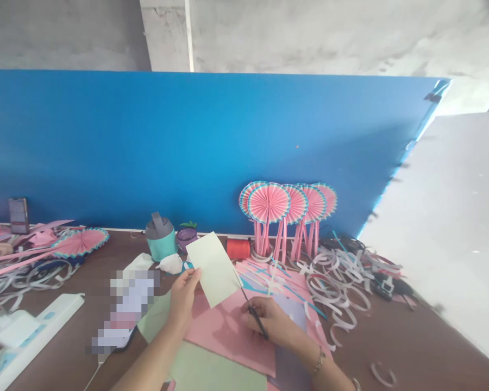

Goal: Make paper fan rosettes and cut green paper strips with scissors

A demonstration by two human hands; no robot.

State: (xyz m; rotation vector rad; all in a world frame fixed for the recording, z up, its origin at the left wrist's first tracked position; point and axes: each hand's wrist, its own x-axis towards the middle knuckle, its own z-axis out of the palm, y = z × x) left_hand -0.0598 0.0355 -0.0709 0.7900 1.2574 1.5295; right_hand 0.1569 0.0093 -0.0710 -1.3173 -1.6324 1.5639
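My left hand (pixel 184 300) pinches the lower left edge of a pale green paper sheet (pixel 214 267) and holds it tilted above the table. My right hand (pixel 269 321) is closed round a pair of scissors (pixel 250 309), whose blades reach up to the sheet's lower right edge. Under both hands lie a pink paper sheet (pixel 224 331) and another pale green sheet (pixel 212 372) on the brown table (pixel 411 347).
Several pink pleated paper fans on sticks (pixel 287 209) lean against the blue board (pixel 187 146). Curled white paper strips (pixel 342 282) litter the right side. A teal jug (pixel 161 237), an orange spool (pixel 238 248), a white power strip (pixel 32 331) and more fans (pixel 79 243) sit to the left.
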